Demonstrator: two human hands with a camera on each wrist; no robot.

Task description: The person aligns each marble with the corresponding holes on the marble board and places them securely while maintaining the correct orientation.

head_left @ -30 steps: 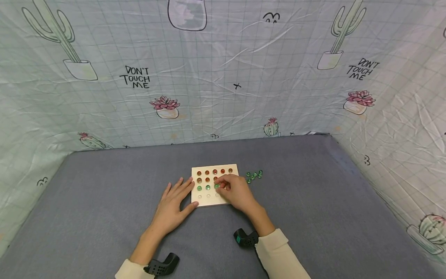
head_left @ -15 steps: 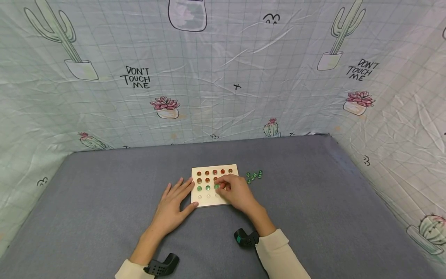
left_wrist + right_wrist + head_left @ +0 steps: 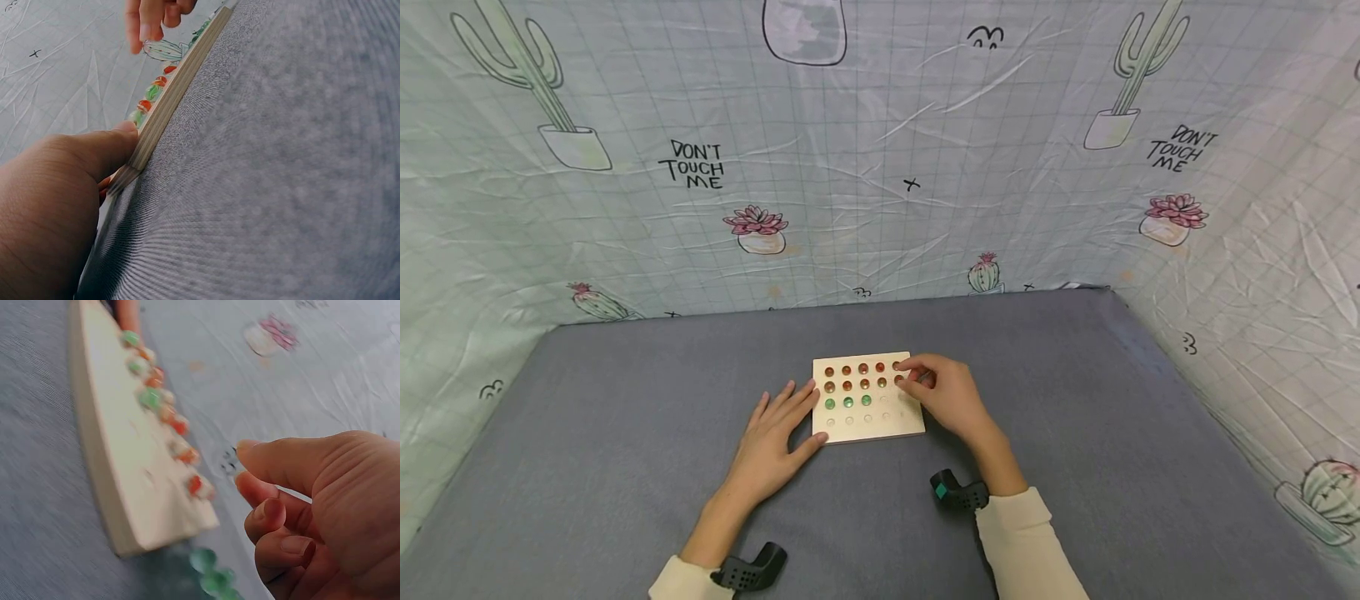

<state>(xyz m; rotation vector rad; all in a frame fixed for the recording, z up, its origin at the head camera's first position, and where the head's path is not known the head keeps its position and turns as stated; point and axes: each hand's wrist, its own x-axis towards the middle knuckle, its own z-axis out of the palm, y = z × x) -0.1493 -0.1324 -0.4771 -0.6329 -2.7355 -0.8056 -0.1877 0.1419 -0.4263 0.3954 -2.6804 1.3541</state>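
A pale wooden board [image 3: 850, 432] with rows of round hollows lies on the grey cloth. Reddish-brown marbles [image 3: 863, 368] fill its two far rows as far as they show. Several green marbles [image 3: 848, 402] sit in the left part of the third row, and the nearest row shows bare hollows. My left hand [image 3: 772, 442] rests along the board's left side, fingers spread, thumb [image 3: 109, 147] touching its near edge. Over the board's far right corner is my right hand [image 3: 951, 396], fingers loosely bent; nothing shows between thumb and fingertips in the right wrist view.
Loose green marbles [image 3: 215, 581] lie beyond the board's right end, hidden behind my right hand in the head view. Grey cloth [image 3: 625, 458] surrounds the board. A printed fabric wall [image 3: 850, 167] rises behind and at both sides.
My right hand has left the third green marble, now seen in its hollow, and moved right and away to the board's far right corner. The left hand and board stay put.
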